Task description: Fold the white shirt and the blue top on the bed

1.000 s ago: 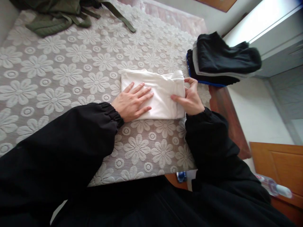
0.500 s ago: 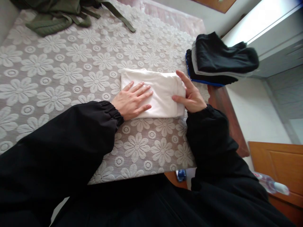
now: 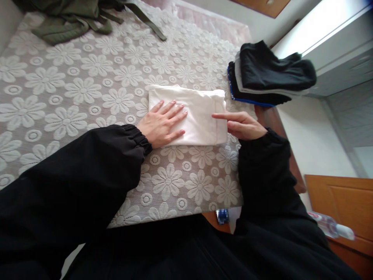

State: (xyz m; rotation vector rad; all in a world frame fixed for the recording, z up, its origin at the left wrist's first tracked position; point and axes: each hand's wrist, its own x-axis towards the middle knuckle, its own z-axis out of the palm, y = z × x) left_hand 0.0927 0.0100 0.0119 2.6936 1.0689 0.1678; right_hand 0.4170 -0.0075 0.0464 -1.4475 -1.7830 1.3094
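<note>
A folded white garment (image 3: 201, 105) lies flat on the lace-patterned tablecloth in front of me. My left hand (image 3: 163, 122) rests palm down on its left half, fingers spread. At its right end is my right hand (image 3: 244, 123), one finger stretched out over the top of the fabric. The thumb sits against the garment's right edge, and the remaining fingers are mostly hidden. Beyond my right hand, a stack of folded clothes (image 3: 274, 72) in black, grey and blue stands at the table's right side.
An olive-green bag (image 3: 72, 19) with straps lies at the far left of the tablecloth (image 3: 119, 99). Low on the right, a clear plastic bottle (image 3: 329, 225) shows beside a wooden cabinet door (image 3: 346, 202). The table's near edge runs just before my body.
My right hand has drawn slightly right and turned, its raised finger coming down from the garment's far corner to its middle. My left hand stays in place.
</note>
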